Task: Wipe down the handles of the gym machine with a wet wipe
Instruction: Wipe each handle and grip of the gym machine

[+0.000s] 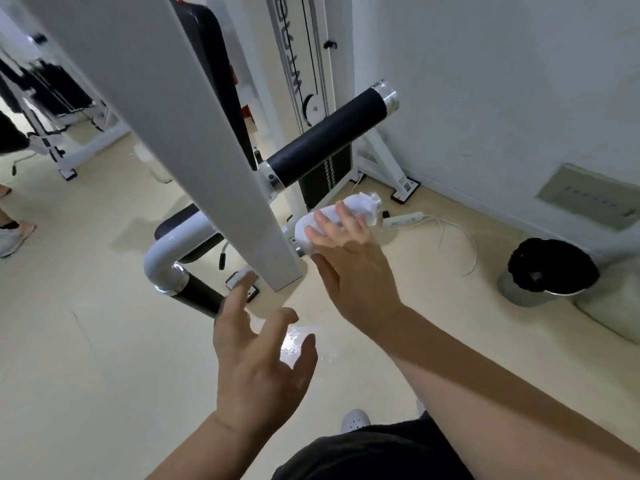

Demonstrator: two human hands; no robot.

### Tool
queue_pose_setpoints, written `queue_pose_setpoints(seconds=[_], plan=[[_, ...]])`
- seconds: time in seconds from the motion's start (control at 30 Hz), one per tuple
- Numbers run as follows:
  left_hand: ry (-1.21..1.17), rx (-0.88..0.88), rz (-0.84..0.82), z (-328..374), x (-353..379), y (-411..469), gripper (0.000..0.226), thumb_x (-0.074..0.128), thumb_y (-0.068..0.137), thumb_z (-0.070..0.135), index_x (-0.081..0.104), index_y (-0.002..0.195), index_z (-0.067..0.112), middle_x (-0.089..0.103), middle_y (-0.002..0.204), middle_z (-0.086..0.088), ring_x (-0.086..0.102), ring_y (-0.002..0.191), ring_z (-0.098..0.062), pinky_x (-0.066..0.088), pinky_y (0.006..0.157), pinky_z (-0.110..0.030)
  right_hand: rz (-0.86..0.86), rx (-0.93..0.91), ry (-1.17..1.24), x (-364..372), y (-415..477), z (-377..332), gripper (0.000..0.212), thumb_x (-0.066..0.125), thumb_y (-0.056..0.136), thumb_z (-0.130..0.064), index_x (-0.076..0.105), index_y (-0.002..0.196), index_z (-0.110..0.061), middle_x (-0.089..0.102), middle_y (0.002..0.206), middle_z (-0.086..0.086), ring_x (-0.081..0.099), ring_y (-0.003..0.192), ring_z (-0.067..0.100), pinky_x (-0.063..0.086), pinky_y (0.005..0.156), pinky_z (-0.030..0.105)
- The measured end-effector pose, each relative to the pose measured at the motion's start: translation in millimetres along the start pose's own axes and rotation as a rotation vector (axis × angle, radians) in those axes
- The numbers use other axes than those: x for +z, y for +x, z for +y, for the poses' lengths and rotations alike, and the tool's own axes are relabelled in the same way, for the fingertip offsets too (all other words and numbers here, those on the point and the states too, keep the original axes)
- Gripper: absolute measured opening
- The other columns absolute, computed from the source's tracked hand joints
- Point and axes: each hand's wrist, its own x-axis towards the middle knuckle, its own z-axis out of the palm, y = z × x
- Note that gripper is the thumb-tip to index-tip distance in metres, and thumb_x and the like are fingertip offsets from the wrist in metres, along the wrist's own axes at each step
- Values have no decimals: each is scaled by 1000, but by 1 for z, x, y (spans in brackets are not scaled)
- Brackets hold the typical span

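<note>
A white wet wipe [360, 206] is wrapped round the lower right handle of the gym machine. My right hand [349, 265] grips that wipe, fingers over the top and thumb underneath, so the handle itself is hidden. The machine's white arm [194, 133] slants down between my hands. A longer black handle [329, 133] with chrome ends sticks out above the wipe. A short black handle [199, 296] on a curved white tube lies at the lower left. My left hand [259, 358] hovers just right of it, fingers spread, holding nothing.
A black-lined metal bin [547, 271] stands by the wall at right, with a white power strip [403, 219] and cord on the floor near it. A wet patch [298, 344] shines on the beige floor. Another person's shoe [14, 237] shows at far left.
</note>
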Motion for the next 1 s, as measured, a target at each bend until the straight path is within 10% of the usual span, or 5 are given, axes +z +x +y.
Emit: queue_pose_setpoints(seconds=[0.17, 0.33, 0.73, 0.87, 1.0], plan=[[110, 252, -250, -5, -8, 19, 28, 76, 80, 22, 58, 99, 14, 56, 129, -17, 63, 70, -34, 54, 58, -39, 212, 182, 77, 14, 0, -4, 27, 54, 102, -17, 72, 120, -7, 62, 142, 15, 41, 146, 38, 35, 119, 42], [373, 161, -413, 10, -1, 50, 36, 75, 81, 37, 52, 105, 22, 17, 167, -13, 68, 66, -33, 48, 49, -30, 368, 558, 290, 2, 14, -4, 32, 51, 104, -13, 68, 131, -11, 43, 160, 4, 25, 155, 19, 31, 124, 32], [437, 190, -501, -3, 0, 67, 28, 77, 63, 12, 57, 81, 19, 46, 156, -15, 58, 52, -31, 32, 47, -24, 61, 199, 176, 35, 2, -6, 52, 35, 107, -24, 37, 155, -4, 20, 167, 19, 2, 157, 31, 23, 125, 44], [423, 190, -451, -3, -6, 72, 27, 80, 65, 10, 56, 78, 12, 51, 151, -12, 57, 52, -33, 37, 42, -27, 93, 277, 125, 13, 32, 13, 42, 45, 107, -27, 52, 148, -17, 25, 169, 3, 5, 159, 22, 10, 121, 19], [442, 202, -414, -11, -13, 78, 24, 78, 66, 10, 57, 77, 10, 56, 148, -9, 59, 55, -35, 33, 45, -25, 160, 194, 115, 27, 25, -1, 30, 61, 101, -14, 70, 130, -16, 51, 154, 8, 38, 149, 32, 51, 106, 40]])
